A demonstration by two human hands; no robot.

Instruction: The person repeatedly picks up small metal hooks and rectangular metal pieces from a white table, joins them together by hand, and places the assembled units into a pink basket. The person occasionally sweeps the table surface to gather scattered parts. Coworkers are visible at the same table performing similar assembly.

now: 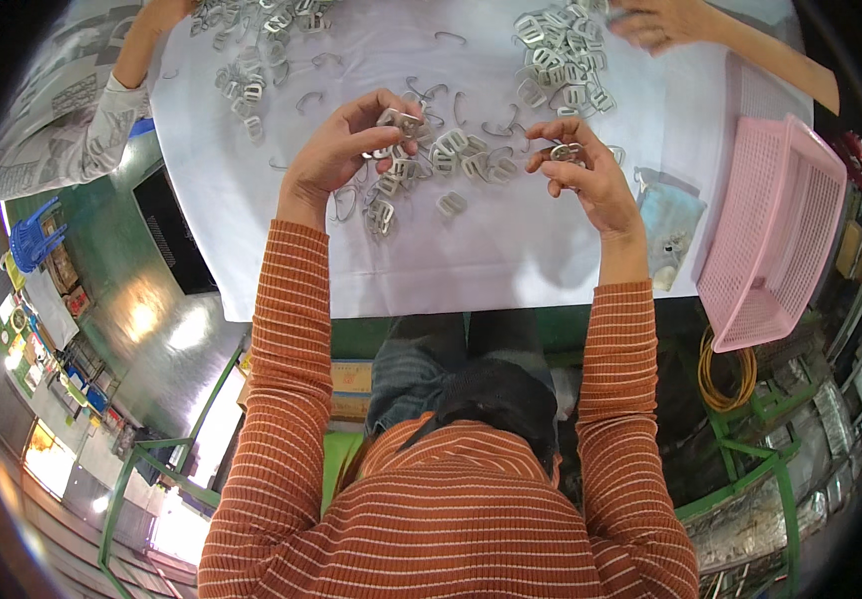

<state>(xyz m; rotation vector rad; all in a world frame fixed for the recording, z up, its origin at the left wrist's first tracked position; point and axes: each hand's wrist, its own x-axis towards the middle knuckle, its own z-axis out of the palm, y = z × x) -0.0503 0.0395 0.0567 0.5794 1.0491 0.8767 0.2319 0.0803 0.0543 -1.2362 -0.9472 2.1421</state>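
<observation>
My left hand (pixel 356 145) is closed around a few silver metal buckles (pixel 403 124), pinched between thumb and fingers above the white-covered table (pixel 511 270). To its right, my right hand (pixel 585 175) holds a small silver metal buckle (pixel 566 153) between curled fingers and thumb; its exact shape is partly hidden. Between and below my hands lies a loose pile of flat slotted buckles (pixel 451 150), with one lone buckle (pixel 452 204) nearer to me. Thin bent wire hooks (pixel 499 128) lie scattered just past the pile.
Two larger buckle heaps lie at the far left (pixel 273 35) and far right (pixel 563 60). Co-workers' hands (pixel 665 22) reach in there. A clear bag (pixel 668 220) lies right of my right hand, beside a pink plastic basket (pixel 750 220) at the table's right edge.
</observation>
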